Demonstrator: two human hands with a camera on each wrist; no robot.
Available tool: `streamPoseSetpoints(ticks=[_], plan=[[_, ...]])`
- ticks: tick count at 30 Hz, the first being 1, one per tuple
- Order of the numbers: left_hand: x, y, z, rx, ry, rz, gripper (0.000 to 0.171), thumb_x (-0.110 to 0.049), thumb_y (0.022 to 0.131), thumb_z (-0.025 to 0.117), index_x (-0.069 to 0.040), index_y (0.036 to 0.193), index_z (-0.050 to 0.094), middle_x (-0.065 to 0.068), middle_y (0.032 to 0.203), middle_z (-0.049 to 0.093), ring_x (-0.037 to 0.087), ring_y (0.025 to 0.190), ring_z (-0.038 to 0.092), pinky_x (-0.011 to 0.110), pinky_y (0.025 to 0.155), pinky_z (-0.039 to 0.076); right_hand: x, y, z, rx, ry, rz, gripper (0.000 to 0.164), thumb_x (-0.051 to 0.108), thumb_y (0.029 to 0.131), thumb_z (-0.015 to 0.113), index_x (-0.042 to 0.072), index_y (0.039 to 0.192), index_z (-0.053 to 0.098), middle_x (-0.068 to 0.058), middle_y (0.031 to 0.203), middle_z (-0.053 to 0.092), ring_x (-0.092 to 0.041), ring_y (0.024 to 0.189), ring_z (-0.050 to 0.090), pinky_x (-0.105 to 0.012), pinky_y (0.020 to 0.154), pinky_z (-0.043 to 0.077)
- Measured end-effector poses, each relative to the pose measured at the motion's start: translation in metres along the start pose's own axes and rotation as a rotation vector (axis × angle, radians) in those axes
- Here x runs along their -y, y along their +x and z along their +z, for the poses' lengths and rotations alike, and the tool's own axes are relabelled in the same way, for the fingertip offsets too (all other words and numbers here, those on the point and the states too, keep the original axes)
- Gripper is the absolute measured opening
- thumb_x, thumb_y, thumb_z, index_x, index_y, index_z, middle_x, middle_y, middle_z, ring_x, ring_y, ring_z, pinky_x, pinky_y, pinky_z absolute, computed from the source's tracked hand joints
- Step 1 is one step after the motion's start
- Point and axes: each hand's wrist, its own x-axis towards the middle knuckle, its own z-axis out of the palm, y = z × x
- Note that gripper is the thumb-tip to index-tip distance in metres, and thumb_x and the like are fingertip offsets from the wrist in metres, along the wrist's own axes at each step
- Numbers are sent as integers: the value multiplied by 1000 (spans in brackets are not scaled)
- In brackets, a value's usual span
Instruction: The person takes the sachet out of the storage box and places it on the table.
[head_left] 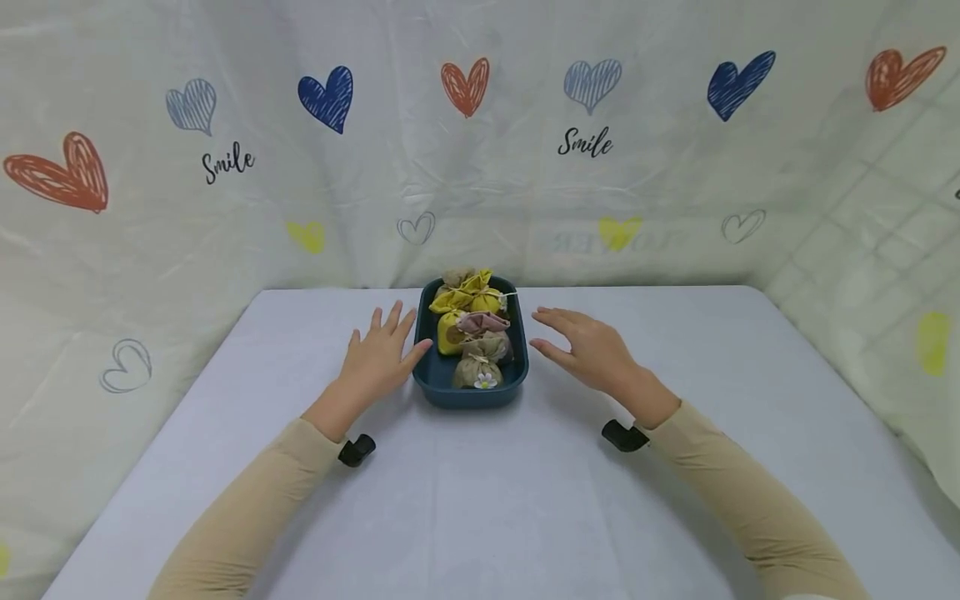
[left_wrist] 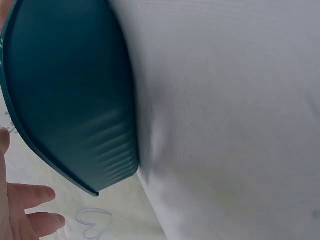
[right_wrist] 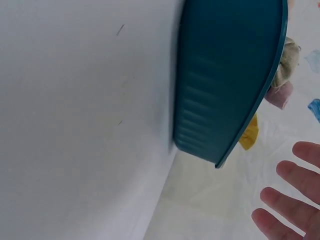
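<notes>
A dark teal plastic basin [head_left: 472,400] stands toward the far edge of the table, with several small drawstring pouches inside. Yellow pouches [head_left: 450,333] lie toward its back and left, a mauve pouch [head_left: 483,323] in the middle, and a beige pouch [head_left: 472,372] with a white flower at the front. My left hand [head_left: 378,354] is spread at the basin's left side, its thumb overlapping the rim in the head view. On the other side my right hand [head_left: 588,346] hovers apart from the basin, fingers extended toward it. Neither hand grips anything.
A white cloth covers the table [head_left: 510,500]. Behind it hangs a pale curtain [head_left: 495,175] printed with hearts and words, which also runs along both sides. Each wrist carries a black strapped camera, the left one [head_left: 357,450] and the right one [head_left: 624,436].
</notes>
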Motion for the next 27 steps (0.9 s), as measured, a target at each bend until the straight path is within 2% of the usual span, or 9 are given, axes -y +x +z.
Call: streamPoseSetpoints(ticks=[8, 15, 22, 27], plan=[[-5, -2, 3, 5, 18, 18, 75, -61, 107, 35, -16, 166, 21, 13, 171, 11, 42, 155, 7, 71, 115, 15, 9, 0, 0, -16, 70, -28, 48, 29, 97, 73, 4, 137, 66, -14, 138, 64, -34, 126, 61, -53, 99, 50], [-9, -5, 2, 19, 25, 32, 75, -61, 107, 36, -16, 166, 21, 12, 170, 12, 42, 155, 7, 72, 115, 14, 17, 1, 0, -10, 171, -33, 47, 25, 96, 75, 6, 138, 66, -13, 135, 66, -34, 122, 63, -53, 96, 52], [-9, -7, 4, 30, 29, 46, 77, -61, 106, 39, -16, 166, 21, 12, 170, 12, 43, 154, 9, 73, 114, 14, 24, 3, 0, 75, 343, 25, 47, 24, 98, 72, 8, 142, 64, -13, 137, 65, -35, 114, 66, -47, 82, 57], [-9, -9, 4, 37, 33, 61, 79, -63, 105, 38, -16, 166, 21, 12, 170, 13, 43, 154, 10, 72, 115, 15, 28, 9, 0, 104, 447, 88, 42, 23, 100, 70, 5, 138, 66, -15, 129, 69, -33, 107, 69, -44, 85, 57]])
